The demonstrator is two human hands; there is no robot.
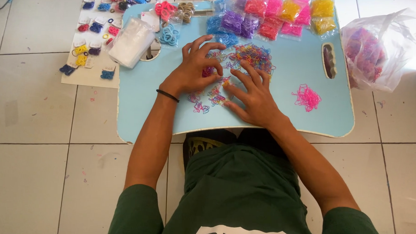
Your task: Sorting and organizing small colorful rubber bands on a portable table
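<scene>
While both hands are spread flat like this, neither really grips anything: the right hand (254, 98) has its 5 fingers splayed wide, tips resting on the mixed pile of tiny colourful rubber bands (237, 62), and the left hand (193, 70) sits just beside it, fingers fanned out over the same heap. Honestly the best bet for sorting looks like light fingertip pressure, dragging 1 colour at a time out of the tangle so it doesn't clump. Off to the right hand's outer side sits a pink-only bunch (306, 97) on the blue lap tray (139, 110). Beyond the fingertips, filled little bags (276, 15) line the far edge.
</scene>
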